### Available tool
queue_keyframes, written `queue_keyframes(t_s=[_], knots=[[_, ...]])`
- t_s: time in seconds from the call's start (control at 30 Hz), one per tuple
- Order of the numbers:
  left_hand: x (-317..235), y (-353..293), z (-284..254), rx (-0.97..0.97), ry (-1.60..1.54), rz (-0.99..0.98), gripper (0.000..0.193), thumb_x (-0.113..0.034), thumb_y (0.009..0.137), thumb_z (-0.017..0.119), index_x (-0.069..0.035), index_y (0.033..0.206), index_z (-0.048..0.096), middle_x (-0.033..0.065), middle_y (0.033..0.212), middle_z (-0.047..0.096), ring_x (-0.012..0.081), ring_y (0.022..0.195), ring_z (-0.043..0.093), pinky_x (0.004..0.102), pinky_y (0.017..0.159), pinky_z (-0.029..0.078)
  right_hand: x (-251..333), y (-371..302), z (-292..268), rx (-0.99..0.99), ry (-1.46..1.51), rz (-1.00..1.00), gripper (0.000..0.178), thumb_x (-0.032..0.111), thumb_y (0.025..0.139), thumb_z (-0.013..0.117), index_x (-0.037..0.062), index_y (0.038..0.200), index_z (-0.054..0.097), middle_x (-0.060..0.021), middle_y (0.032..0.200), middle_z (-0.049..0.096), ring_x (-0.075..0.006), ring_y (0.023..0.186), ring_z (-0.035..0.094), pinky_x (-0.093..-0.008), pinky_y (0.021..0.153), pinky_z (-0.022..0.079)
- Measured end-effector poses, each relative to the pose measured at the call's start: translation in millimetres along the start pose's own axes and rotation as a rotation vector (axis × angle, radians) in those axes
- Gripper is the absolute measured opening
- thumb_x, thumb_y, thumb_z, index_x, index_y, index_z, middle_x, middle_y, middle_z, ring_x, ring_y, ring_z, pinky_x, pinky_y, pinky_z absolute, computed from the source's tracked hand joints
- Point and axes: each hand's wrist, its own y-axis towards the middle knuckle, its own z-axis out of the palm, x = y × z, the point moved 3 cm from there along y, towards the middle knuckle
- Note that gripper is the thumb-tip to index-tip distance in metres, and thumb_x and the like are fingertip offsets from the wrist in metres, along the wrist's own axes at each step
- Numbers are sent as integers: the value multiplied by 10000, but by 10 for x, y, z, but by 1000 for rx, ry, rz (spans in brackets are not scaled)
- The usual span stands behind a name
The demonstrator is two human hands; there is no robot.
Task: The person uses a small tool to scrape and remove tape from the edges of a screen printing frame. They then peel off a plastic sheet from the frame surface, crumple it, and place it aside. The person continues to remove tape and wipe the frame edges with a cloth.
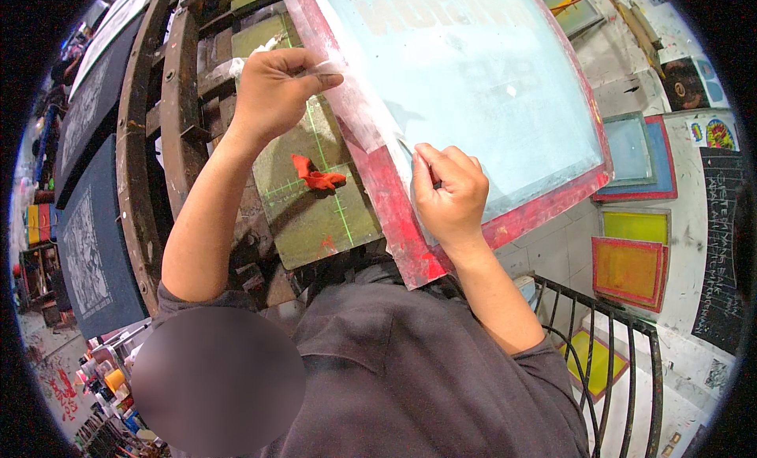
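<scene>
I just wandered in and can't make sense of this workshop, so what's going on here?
A person is bent over a large red-bordered screen-printing frame with pale blue mesh. The left hand is pinched shut at its left border; the right hand is pinched near the mesh's lower left corner. What sits between the fingertips is too fine to make out. A crumpled red-orange cloth lies on the green board beside the frame.

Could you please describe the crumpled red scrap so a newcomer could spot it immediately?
Start at the blue screen with the red border. Left of it, on an olive board with green lines, the scrap lies below the left hand, its crumpled red folds distinct from the flat board.
</scene>
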Motion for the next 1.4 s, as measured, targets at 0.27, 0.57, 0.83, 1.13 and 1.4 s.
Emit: queue_keyframes(t_s=[0.27,0.57,0.83,1.13,1.4], knots=[[13,12,-25,-21,-15,20,89,-83,705,700,-7,738,669,-5,607,593,42,574,479,205,537,391,57,13,17,70,-41,-113,118,35,701,640,61,815,657,-29,533,459,-196,464,428,-312,515,311],[33,32,-52,-48,-27,22,72,-60,706,687,-2,745,672,-2,621,602,43,580,490,200,552,396,109,45,15,150,10,-199,183,2,691,590,30,864,644,-59,566,468,-217,484,431,-317,509,304],[28,34,-76,-64,-24,24,73,-76,716,697,-15,749,677,-30,600,573,34,558,445,205,522,360,55,11,11,68,-101,-72,173,10,711,589,37,870,651,-51,571,484,-207,474,429,-317,499,291],[52,48,-108,-74,-18,26,86,-90,718,709,-26,772,689,-21,627,607,33,577,469,196,539,372,111,15,44,223,-56,-210,257,33,674,578,43,924,635,-54,608,462,-220,537,462,-335,521,299],[84,60,-142,-71,-37,41,83,-70,721,701,-30,794,698,13,692,658,40,631,542,194,596,423,99,28,38,206,-54,-176,233,45,690,572,50,915,633,-67,612,469,-235,533,469,-345,521,326]])
